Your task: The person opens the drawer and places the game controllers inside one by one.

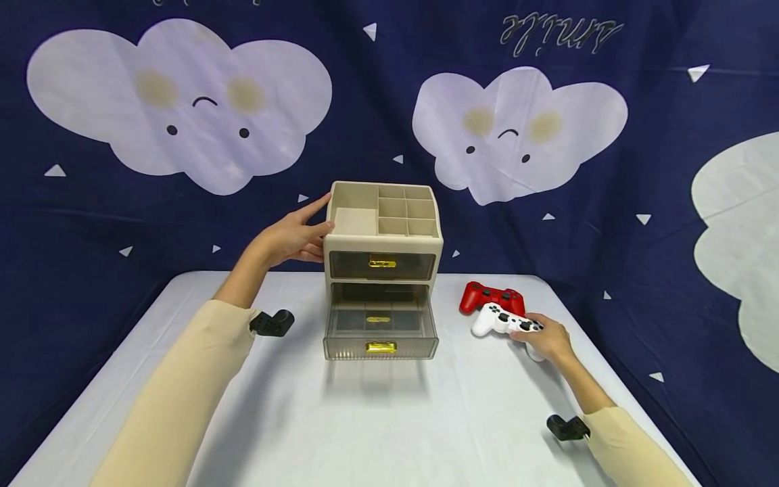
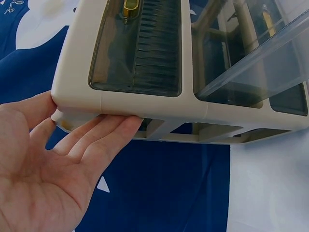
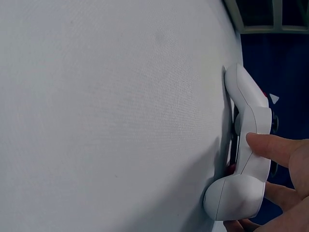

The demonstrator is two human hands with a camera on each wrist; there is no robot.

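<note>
On the worktop [image 1: 389,419], the white controller [image 1: 502,322] is partly hiding the red controller [image 1: 472,300] at its eleven o'clock; lying at ten o'clock from the right hand [image 1: 550,337], which is pinching it, it is concealing some fingers; the left hand [image 1: 289,237], fingers spread, is touching the drawer box [image 1: 382,245] on its nine o'clock side

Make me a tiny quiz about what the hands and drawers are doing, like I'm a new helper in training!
1. Which hand touches the side of the drawer organizer?
2. True or false: the top drawer is pulled out.
3. Fill in the colour: the right hand holds the ____ game controller.

Key:
1. The left hand.
2. False; it's shut, and the drawer below it is pulled out.
3. White.
</note>
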